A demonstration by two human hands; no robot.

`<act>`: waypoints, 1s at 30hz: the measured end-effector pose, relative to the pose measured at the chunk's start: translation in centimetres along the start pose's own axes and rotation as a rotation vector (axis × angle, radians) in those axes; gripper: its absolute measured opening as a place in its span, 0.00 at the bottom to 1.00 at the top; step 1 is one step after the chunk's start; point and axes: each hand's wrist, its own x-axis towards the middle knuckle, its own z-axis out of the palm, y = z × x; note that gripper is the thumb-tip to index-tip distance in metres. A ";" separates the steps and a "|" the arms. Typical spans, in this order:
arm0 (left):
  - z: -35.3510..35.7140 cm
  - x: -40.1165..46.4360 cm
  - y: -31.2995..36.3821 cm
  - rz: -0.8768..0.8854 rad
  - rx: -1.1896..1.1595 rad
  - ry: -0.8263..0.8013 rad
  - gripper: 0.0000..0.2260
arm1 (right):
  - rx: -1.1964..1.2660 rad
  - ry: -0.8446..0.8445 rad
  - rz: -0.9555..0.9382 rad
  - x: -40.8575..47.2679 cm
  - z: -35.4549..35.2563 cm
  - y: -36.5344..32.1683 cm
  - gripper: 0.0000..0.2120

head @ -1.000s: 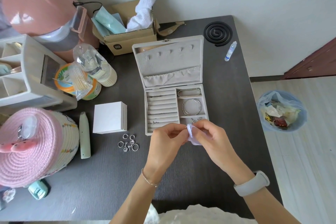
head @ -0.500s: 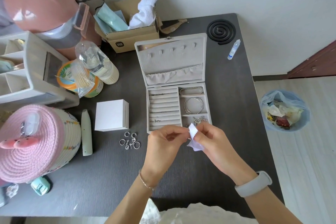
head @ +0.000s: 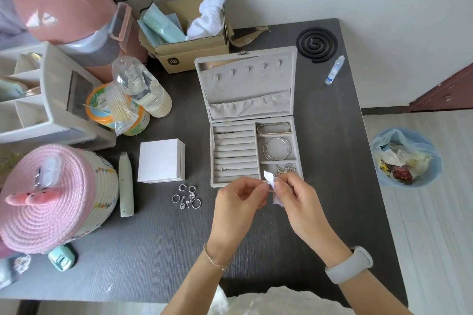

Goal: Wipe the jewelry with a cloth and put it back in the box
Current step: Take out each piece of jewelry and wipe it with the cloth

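1. We pinch a small ring [head: 268, 185] in the fingertips of our left hand [head: 236, 206], just in front of the open jewelry box [head: 252, 115].
2. Our right hand [head: 298, 202] clamps the pale cloth [head: 269, 177] around the ring's right side, thumb and fingers closed on it.
3. The box's ring rolls [head: 234, 155] lie directly beyond our left hand, the nearer hand for the return.
4. More rings [head: 186, 197] wait on the table [head: 153, 250], well left of the hands.
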 end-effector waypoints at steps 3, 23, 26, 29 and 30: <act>-0.3 -0.3 -0.4 -0.122 -0.199 -0.100 0.08 | -0.004 0.000 0.007 0.0 0.3 0.3 0.11; -5.7 2.4 -11.2 -0.218 0.422 0.473 0.05 | -0.067 0.184 0.231 0.5 0.5 1.7 0.15; -5.5 2.5 -11.1 -0.139 0.510 0.507 0.07 | -0.078 0.187 0.219 0.7 0.3 1.6 0.15; -4.8 3.0 -10.2 -0.007 0.578 0.528 0.08 | -0.064 0.189 0.209 0.8 -0.1 1.5 0.16; -4.5 3.5 -9.7 0.054 0.600 0.516 0.09 | -0.047 0.188 0.208 0.9 -0.3 1.4 0.17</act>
